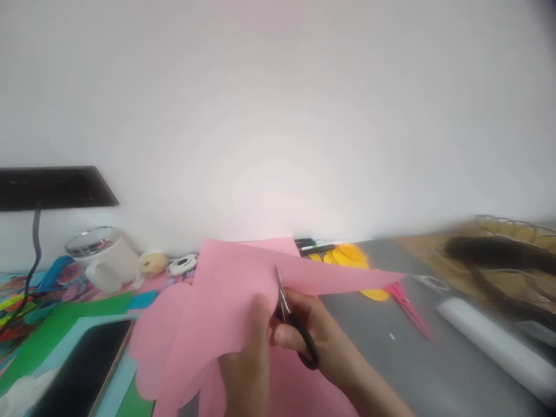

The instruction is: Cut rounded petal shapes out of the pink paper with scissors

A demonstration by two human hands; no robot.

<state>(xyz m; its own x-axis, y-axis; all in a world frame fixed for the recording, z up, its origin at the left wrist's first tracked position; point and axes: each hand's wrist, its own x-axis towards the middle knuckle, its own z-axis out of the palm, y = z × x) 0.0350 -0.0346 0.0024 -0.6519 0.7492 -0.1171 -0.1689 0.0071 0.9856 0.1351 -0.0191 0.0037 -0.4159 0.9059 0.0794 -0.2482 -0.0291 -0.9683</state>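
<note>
My left hand [249,353] pinches a sheet of pink paper [234,289], its thumb lying on the front face. A faint curved line shows on the sheet. In my right hand [310,324] is a pair of scissors [299,336] with black handles, the blades pointing up and set into the paper's edge. A long pointed strip of the sheet stretches off to the right of the blades. Pink scalloped paper shapes [158,341] lie to the left, and more pink paper is below my hands.
On the left are a phone [84,368], green paper [56,330], a white lidded mug [104,260] and coloured scraps. Yellow paper circles [347,255], a pink tool [408,310] and a white roll [495,347] lie to the right. A wall rises behind.
</note>
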